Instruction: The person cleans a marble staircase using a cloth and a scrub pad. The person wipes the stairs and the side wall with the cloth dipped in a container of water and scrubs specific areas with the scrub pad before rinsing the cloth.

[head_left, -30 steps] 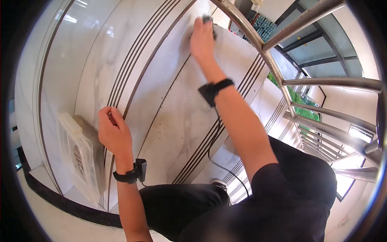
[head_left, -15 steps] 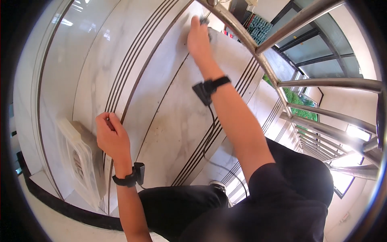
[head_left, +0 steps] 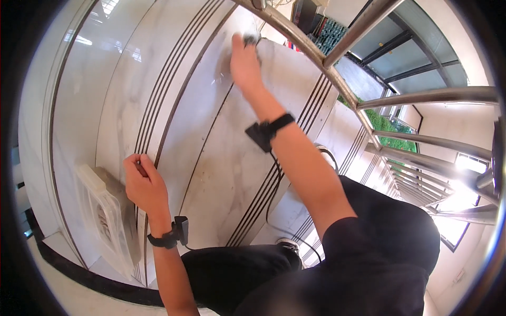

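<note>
My right hand (head_left: 245, 64) reaches up to the far end of a white marbled step (head_left: 237, 137). Its fingers are closed around a small grey, rough-looking wad (head_left: 251, 39), held against the tile; most of it is hidden and its kind is unclear. My left hand (head_left: 146, 184) is curled above the step's striped edge at the lower left. A small dark spot shows between its thumb and fingers, too small to name. Just left of that hand stands a clear plastic container (head_left: 109, 216) with a pale handle-like edge and greyish contents.
A metal railing (head_left: 295, 29) runs along the right side. Grooved dark lines (head_left: 308, 113) mark the step edges. A black cable (head_left: 268, 197) hangs from the strap on my right wrist. My shoe (head_left: 289, 245) rests on a lower step.
My right hand has moved left and slightly nearer along the step with the grey wad. The left hand stays almost in place. The whole view has shifted a little.
</note>
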Motion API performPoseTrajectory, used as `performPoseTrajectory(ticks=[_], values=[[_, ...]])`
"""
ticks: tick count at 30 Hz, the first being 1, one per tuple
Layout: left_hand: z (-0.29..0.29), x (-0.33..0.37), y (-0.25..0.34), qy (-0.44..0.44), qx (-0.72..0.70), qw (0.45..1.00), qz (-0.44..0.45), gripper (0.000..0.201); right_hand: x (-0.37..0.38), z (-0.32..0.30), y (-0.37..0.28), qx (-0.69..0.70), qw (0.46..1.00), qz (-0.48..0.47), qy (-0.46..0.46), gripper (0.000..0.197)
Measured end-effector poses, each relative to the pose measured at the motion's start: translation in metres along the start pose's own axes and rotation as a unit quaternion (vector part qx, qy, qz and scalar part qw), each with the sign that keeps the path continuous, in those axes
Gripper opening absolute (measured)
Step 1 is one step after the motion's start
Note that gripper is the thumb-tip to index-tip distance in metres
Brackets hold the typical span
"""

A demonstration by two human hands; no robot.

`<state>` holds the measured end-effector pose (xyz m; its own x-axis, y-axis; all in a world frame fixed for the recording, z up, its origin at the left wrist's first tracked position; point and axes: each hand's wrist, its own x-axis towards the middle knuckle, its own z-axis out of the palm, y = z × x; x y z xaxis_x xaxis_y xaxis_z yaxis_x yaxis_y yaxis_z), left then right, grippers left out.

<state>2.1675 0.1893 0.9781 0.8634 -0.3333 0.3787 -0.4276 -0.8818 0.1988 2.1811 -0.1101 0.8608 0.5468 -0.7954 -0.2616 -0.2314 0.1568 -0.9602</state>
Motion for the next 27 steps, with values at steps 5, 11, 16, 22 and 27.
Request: performPoseTrajectory(ticks=[5, 11, 16, 22, 27], values=[[0.002, 0.003, 0.005, -0.004, -0.009, 1.000, -0.002, 0.018, 0.030, -0.014, -0.006, 0.076, 0.997, 0.000, -0.016, 0.092], [0.000, 0.000, 0.002, 0.007, -0.011, 1.000, -0.002, 0.017, -0.023, 0.011, -0.023, 0.071, 0.962, -0.263, 0.017, 0.087], [0.008, 0.003, 0.009, 0.012, -0.045, 0.999, 0.008, 0.017, 0.042, -0.014, 0.004, 0.027, 0.986, -0.153, 0.066, 0.062], [0.000, -0.002, 0.000, 0.003, -0.007, 1.000, -0.003, 0.017, 0.002, 0.002, -0.019, 0.047, 0.965, -0.248, 0.070, 0.074], [0.006, 0.003, 0.002, 0.009, -0.019, 1.000, -0.003, 0.018, 0.035, -0.019, 0.023, -0.058, 0.991, -0.117, 0.025, 0.075]])
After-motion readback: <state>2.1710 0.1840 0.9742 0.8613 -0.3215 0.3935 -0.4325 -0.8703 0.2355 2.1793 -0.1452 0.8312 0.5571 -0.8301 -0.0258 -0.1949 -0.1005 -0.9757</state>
